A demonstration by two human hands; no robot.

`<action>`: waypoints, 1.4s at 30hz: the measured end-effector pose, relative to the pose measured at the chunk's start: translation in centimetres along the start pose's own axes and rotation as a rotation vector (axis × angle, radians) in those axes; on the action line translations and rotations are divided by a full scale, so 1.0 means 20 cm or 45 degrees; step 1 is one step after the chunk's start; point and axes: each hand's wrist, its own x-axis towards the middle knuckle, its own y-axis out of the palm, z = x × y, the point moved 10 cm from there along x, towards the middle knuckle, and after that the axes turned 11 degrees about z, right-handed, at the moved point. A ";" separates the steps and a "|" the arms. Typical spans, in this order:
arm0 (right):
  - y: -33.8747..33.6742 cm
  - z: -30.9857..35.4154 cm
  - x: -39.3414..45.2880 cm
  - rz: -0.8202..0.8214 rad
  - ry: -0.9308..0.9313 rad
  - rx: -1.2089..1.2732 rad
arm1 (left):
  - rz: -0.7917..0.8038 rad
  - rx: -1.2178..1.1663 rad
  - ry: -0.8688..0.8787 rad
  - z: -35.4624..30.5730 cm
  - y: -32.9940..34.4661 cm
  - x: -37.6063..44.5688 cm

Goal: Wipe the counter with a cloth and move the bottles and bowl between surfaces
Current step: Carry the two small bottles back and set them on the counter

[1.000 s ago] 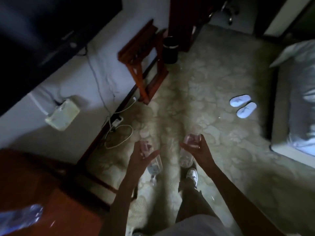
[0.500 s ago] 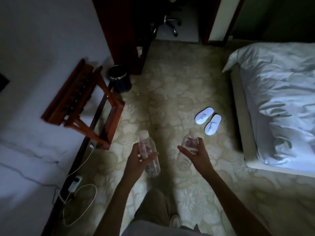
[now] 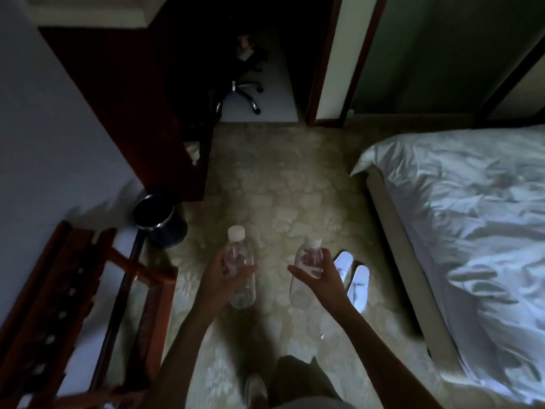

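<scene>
Dim bedroom, patterned carpet (image 3: 274, 187) underfoot. Nearest: left hand (image 3: 221, 278) curled round left bottle (image 3: 239, 270), right hand (image 3: 321, 276) curled round right bottle (image 3: 306, 270), both capped, caps tipped away from the body, carried side by side over the carpet, probably so both shift in one trip between surfaces. No counter, cloth or bowl visible. Landmark: bed (image 3: 460, 219). Slippers (image 3: 354, 278) on the floor just beside it, under the right hand. Luggage rack (image 3: 73, 305) and bin (image 3: 159, 219) across the carpet from it. Office chair (image 3: 244, 90) beyond its far corner.
</scene>
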 end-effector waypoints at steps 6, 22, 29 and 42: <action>-0.10 0.20 0.83 -0.100 -0.006 0.017 | -0.003 0.016 0.020 -0.18 -0.24 0.80; -0.30 1.10 3.23 -0.009 -0.133 0.115 | -0.141 -0.037 0.107 -1.10 -0.97 2.92; -0.28 1.41 4.17 -0.054 -0.158 0.180 | -0.203 -0.060 0.173 -1.38 -1.27 3.86; -0.11 2.84 5.83 0.313 -0.618 0.243 | -0.612 -0.076 0.590 -2.58 -2.23 4.95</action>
